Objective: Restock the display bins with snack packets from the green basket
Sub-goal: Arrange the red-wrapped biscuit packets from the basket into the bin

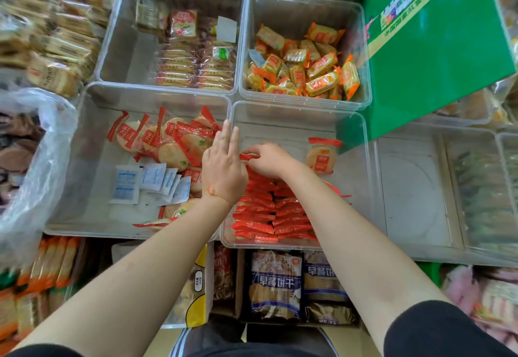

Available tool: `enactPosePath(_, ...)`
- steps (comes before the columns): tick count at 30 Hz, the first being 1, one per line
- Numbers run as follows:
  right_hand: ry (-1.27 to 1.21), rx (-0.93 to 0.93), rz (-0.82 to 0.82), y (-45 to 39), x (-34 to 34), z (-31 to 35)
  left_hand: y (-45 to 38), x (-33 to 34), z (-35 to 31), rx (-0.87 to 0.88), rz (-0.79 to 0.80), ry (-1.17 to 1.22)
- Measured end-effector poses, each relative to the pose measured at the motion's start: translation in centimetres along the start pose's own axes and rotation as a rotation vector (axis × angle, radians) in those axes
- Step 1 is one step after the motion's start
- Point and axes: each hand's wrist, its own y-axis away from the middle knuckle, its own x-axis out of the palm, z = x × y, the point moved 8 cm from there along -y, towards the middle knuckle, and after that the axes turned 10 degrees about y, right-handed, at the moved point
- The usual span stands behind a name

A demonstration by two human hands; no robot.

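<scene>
My right hand [267,160] pinches a red packet [249,157] atop the row [266,211], which runs toward me; my left hand [224,166], flat and open, steadies its left side.

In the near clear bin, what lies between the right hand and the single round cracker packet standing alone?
In the head view, only bare bin floor separates the right hand from the lone red-topped round cracker packet.

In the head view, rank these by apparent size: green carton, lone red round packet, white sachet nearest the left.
1. green carton
2. white sachet
3. lone red round packet; the last two look close, so their order is unsure.
</scene>
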Motion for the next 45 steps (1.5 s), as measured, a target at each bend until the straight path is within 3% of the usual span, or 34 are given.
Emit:
enactPosePath(5, 0.02, 0.009, 0.008, 1.0, 0.6, -0.1, 0.1, 0.0, -0.1, -0.008, 0.005, -0.03)
enactPosePath(8, -0.129, 0.05, -0.166, 2.1, -1.3, -1.2, 0.3, 0.2, -1.1, 0.054, 0.042, -0.166)
enactPosePath(11, -0.197, 0.099, -0.368, 3.8, -3.4, -3.4, 0.6, 1.4, -2.4, 0.19, 0.178, -0.338)
enactPosePath(15, -0.207, 0.297, -0.503, 4.5, -4.9, -8.8, 0.2, 2.8, -3.4, 0.285, 0.299, -0.498)
enactPosePath(18, -0.159, 0.424, -0.368, 4.0, -4.2, -12.7, -0.3, 3.1, -3.7, 0.289, 0.318, -0.545)
enactPosePath(22, 0.02, 0.366, -0.121, 2.5, -1.7, -13.7, -0.3, 2.9, -4.0, 0.292, 0.319, -0.579)
enactPosePath(28, 0.229, 0.358, -0.126, 2.7, -1.0, -13.8, -0.2, 2.6, -4.3, 0.289, 0.321, -0.589)
enactPosePath(34, 0.283, 0.339, -0.067, 2.2, -1.1, -13.4, -0.2, 2.6, -4.1, 0.281, 0.317, -0.571)
enactPosePath(38, 0.232, 0.347, -0.124, 2.5, -1.8, -12.9, -0.2, 2.6, -4.1, 0.283, 0.319, -0.574)
enactPosePath(45, 0.519, 0.251, -0.424, 5.4, -5.6, -11.8, -0.2, 2.6, -4.2, 0.28, 0.327, -0.57)
